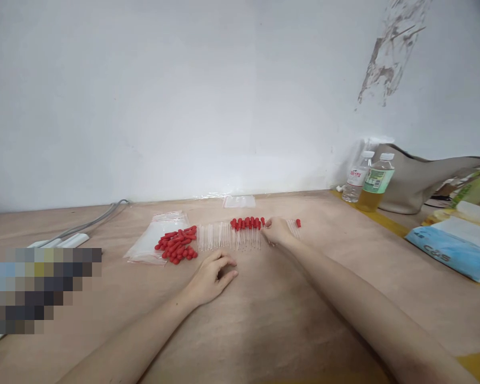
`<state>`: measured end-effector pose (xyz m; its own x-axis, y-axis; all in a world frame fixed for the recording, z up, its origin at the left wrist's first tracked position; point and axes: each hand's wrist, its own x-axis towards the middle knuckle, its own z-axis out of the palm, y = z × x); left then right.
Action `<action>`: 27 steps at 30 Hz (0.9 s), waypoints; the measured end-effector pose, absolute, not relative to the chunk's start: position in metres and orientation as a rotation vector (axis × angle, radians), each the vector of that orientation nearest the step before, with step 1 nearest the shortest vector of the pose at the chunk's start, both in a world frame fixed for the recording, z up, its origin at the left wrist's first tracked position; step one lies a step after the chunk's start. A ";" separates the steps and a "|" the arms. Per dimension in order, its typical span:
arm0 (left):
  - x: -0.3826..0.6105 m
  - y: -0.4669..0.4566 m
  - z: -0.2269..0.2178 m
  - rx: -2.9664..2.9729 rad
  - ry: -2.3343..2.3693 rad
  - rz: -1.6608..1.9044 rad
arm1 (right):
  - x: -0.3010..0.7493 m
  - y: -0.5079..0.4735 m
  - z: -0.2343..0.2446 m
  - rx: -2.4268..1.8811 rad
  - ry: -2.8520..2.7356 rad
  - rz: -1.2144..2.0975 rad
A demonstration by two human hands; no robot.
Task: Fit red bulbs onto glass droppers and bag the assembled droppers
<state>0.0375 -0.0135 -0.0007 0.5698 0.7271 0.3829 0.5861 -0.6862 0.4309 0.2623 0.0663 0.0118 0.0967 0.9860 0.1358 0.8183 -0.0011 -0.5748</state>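
A row of clear thin dropper tubes (214, 236) lies side by side on the table. Several to the right of them are droppers with red rubber bulbs (246, 223) at their far ends. My right hand (279, 231) is at the right part of this row, its fingers closed at a red-bulbed dropper (263, 221); the palm hides part of the row. Beyond that hand lie more tubes, one with a red bulb (298, 223). In front of the row my left hand (211, 274) rests on the table, fingers curved and apart, holding nothing. Loose red bulbs (176, 246) form a pile to its left.
Clear zip bags (150, 242) lie under and beside the pile. A small clear packet (240, 201) lies by the wall. Two bottles (376, 184), a grey bag (408, 181) and a blue tissue pack (448, 250) are at right. A grey cable (100, 217) runs at left.
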 end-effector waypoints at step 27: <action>0.037 -0.013 -0.003 2.551 1.073 0.805 | 0.262 0.079 0.033 -2.215 -1.829 0.466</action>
<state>0.0368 -0.0128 -0.0031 0.5742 0.7196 0.3906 0.5763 -0.6941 0.4314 0.2623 0.0788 0.0332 0.1700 0.9807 -0.0963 0.9073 -0.1939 -0.3730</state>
